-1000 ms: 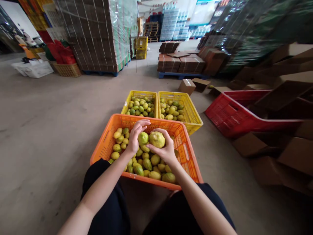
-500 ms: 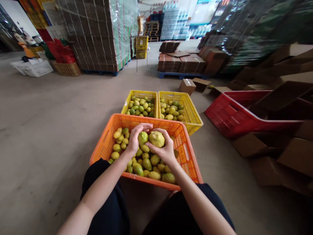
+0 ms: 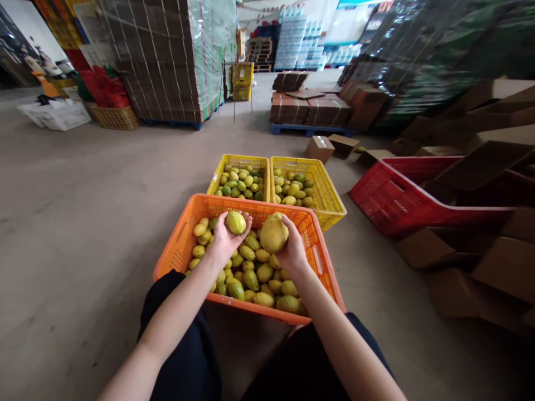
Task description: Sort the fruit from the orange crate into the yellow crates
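Palm up, my left hand (image 3: pixel 225 238) cradles a small yellow-green lemon (image 3: pixel 236 223) with its fingers curled around it. A much larger, lumpy yellow citrus fruit (image 3: pixel 274 233) is gripped by my right hand (image 3: pixel 293 249) from its right side. Both hands hover above an orange plastic crate (image 3: pixel 322 262), apart from each other. Inside the crate lie many loose yellow and green lemons (image 3: pixel 251 279). My forearms hide part of the crate's contents.
Two yellow crates (image 3: pixel 330 192) with similar fruit stand against the orange crate's far side. On the right are a red crate (image 3: pixel 376 206) and scattered cardboard boxes (image 3: pixel 443 248). Wrapped pallet stacks (image 3: pixel 159 61) and a blue pallet of flattened cartons (image 3: pixel 311 108) stand farther back.
My hands have moved apart. The left has turned palm up with the lemon, and the right has turned the large fruit and moved slightly right.
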The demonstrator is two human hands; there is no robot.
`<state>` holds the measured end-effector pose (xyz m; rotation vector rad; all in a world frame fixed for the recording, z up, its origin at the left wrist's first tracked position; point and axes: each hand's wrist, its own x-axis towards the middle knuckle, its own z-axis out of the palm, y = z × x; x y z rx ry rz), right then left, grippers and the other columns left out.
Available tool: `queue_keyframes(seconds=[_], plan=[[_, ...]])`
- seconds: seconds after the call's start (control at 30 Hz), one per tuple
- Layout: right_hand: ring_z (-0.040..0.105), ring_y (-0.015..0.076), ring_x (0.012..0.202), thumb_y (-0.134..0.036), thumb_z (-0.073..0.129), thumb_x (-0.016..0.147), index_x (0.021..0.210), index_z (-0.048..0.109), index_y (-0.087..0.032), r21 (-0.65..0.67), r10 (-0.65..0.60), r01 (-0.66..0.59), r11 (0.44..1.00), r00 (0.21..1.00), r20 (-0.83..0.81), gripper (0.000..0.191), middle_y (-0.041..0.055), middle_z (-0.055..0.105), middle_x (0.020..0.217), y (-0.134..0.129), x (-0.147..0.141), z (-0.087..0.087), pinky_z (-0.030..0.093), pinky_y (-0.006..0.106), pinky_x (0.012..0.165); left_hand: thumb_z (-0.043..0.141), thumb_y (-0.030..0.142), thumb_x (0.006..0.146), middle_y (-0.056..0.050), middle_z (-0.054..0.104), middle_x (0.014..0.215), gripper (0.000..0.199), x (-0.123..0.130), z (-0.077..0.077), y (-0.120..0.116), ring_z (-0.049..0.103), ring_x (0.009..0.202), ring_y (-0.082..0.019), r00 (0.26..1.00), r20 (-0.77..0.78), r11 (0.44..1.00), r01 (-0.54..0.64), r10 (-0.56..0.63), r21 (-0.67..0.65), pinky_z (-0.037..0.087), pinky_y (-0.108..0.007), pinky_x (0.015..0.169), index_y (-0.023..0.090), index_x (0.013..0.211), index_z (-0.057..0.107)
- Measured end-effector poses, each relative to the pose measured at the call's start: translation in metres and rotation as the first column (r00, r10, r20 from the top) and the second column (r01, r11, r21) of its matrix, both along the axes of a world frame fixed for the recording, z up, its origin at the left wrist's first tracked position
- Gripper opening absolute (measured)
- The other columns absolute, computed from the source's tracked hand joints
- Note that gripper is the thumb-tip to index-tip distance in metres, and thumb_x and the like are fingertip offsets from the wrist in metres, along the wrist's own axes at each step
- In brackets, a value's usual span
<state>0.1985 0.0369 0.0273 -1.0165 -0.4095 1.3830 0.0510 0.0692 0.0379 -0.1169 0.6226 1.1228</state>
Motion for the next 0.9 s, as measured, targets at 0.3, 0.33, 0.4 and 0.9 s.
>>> queue_keyframes(seconds=[0.3, 0.33, 0.4, 0.9], plan=[[0.060, 0.0166, 0.049, -0.041, 0.038, 0.092, 0.086, 0.062, -0.014, -0.324, 0.217, -0.356, 0.876, 0.893, -0.395, 0.037, 0.0116, 0.067, 0.064, -0.001, 0.002, 0.004, 0.045, 0.021, 0.034, 0.042, 0.025, 0.092, -0.012, 0.064, 0.081, 0.026, 0.001, 0.009, -0.004, 0.064, 0.064, -0.015, 0.995, 0.007, 0.975, 0.102, -0.103, -0.195, 0.053, -0.018, 0.043, 0.008, 0.102, 0.060], [0.061, 0.0170, 0.051, -0.041, 0.038, 0.093, 0.087, 0.062, -0.015, -0.351, 0.190, -0.345, 0.871, 0.894, -0.406, 0.036, 0.0106, 0.066, 0.064, -0.001, 0.001, 0.002, 0.047, 0.021, 0.035, 0.041, 0.024, 0.092, -0.011, 0.064, 0.080, 0.026, 0.002, 0.008, -0.004, 0.065, 0.066, -0.016, 0.997, -0.009, 0.975, 0.079, -0.083, -0.209, 0.054, -0.018, 0.044, 0.009, 0.101, 0.059], [0.063, 0.0177, 0.055, -0.041, 0.041, 0.093, 0.087, 0.061, -0.017, -0.389, 0.125, -0.297, 0.872, 0.903, -0.410, 0.032, 0.0081, 0.066, 0.063, 0.001, 0.001, -0.003, 0.051, 0.023, 0.038, 0.040, 0.022, 0.092, -0.010, 0.062, 0.078, 0.022, 0.005, 0.007, -0.002, 0.066, 0.070, -0.017, 0.998, -0.052, 0.979, 0.018, -0.029, -0.205, 0.056, -0.019, 0.049, 0.012, 0.095, 0.059], [0.067, 0.0172, 0.060, -0.035, 0.056, 0.089, 0.088, 0.062, -0.019, -0.344, -0.008, -0.120, 0.931, 0.937, -0.348, 0.017, 0.0024, 0.069, 0.067, 0.004, -0.001, -0.007, 0.059, 0.029, 0.057, 0.044, 0.023, 0.094, -0.010, 0.064, 0.079, 0.019, 0.006, 0.005, -0.001, 0.066, 0.076, -0.020, 0.997, -0.077, 0.996, 0.010, -0.016, -0.085, 0.061, -0.032, 0.061, 0.012, 0.092, 0.061]])
